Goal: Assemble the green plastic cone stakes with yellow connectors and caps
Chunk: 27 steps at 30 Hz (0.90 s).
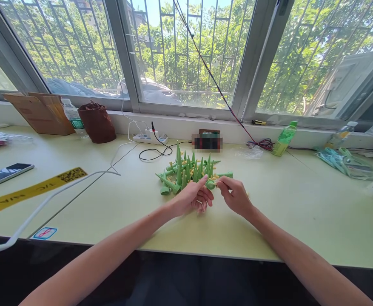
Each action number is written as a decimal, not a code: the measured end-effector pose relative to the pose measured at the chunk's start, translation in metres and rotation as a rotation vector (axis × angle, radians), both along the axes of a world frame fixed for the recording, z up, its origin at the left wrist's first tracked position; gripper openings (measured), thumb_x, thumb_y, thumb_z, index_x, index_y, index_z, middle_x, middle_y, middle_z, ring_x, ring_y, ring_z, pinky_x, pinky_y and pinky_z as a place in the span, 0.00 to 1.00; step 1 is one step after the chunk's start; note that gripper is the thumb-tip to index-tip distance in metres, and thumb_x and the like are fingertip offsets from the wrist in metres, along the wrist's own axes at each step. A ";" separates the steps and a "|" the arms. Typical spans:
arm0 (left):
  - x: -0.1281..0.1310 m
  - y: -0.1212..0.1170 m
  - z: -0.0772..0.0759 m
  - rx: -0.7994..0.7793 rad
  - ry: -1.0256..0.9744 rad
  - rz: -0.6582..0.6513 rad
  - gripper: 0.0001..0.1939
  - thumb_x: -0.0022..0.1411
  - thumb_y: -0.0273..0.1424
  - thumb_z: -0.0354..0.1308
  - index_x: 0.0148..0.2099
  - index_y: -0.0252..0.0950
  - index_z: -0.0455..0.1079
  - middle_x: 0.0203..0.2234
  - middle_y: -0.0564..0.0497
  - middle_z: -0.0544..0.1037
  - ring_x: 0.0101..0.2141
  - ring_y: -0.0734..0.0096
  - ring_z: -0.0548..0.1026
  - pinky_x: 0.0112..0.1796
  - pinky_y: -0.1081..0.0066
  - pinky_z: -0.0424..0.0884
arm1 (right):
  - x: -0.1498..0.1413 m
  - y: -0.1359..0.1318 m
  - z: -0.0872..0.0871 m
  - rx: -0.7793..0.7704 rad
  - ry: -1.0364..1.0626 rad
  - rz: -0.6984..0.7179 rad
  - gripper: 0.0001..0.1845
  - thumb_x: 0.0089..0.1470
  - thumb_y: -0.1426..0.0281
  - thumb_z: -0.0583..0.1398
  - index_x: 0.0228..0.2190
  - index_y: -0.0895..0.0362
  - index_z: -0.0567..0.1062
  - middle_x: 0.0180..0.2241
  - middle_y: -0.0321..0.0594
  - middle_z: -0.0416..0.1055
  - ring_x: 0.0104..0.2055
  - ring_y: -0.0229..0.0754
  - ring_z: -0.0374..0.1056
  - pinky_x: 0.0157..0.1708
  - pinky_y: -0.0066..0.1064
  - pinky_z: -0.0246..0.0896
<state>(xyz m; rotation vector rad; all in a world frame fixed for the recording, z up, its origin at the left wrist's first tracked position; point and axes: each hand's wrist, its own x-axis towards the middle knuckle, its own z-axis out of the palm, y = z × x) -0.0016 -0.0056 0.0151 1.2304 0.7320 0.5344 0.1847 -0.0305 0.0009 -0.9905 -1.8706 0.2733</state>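
A green piece (pixel 210 184) sits near the centre of the worktop (pixel 301 221), between the two hands. The left hand (pixel 192 197) has thumb and fingers clamped on it; the right hand (pixel 235 196) has its fingers pinched together at the piece's three o'clock edge, on what I cannot tell. With such a small hold, a push off-line could make the piece twist or slip from the left fingers. The green cones (pixel 183 176) stand close by at eleven o'clock, so a sideways swing of the left wrist might topple the upright ones or scatter the yellow bits (pixel 188 172) among them. The left thumb covers part of the piece; the bits lie too crowded to count. The dark object (pixel 207 143) at twelve o'clock is blurred out.
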 end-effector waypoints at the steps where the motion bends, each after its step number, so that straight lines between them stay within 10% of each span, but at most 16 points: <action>1: 0.000 0.001 0.001 -0.041 -0.013 -0.004 0.35 0.57 0.59 0.52 0.29 0.27 0.72 0.22 0.44 0.75 0.18 0.75 0.70 0.16 0.76 0.63 | 0.000 0.000 0.000 0.004 -0.007 0.008 0.17 0.65 0.65 0.50 0.24 0.56 0.63 0.21 0.32 0.58 0.22 0.34 0.51 0.25 0.27 0.50; 9: -0.001 -0.002 0.002 -0.039 -0.098 0.006 0.26 0.56 0.51 0.61 0.31 0.27 0.70 0.26 0.47 0.74 0.19 0.82 0.68 0.19 0.79 0.65 | 0.000 0.002 0.000 -0.028 -0.021 0.018 0.18 0.66 0.65 0.50 0.23 0.56 0.62 0.19 0.31 0.57 0.21 0.34 0.50 0.24 0.27 0.48; 27: 0.002 -0.006 -0.008 0.858 0.013 0.349 0.13 0.56 0.37 0.65 0.41 0.35 0.72 0.32 0.52 0.69 0.22 0.81 0.67 0.19 0.80 0.66 | -0.004 0.000 0.002 -0.088 0.001 0.030 0.21 0.67 0.62 0.47 0.22 0.55 0.59 0.16 0.30 0.56 0.18 0.34 0.51 0.23 0.28 0.48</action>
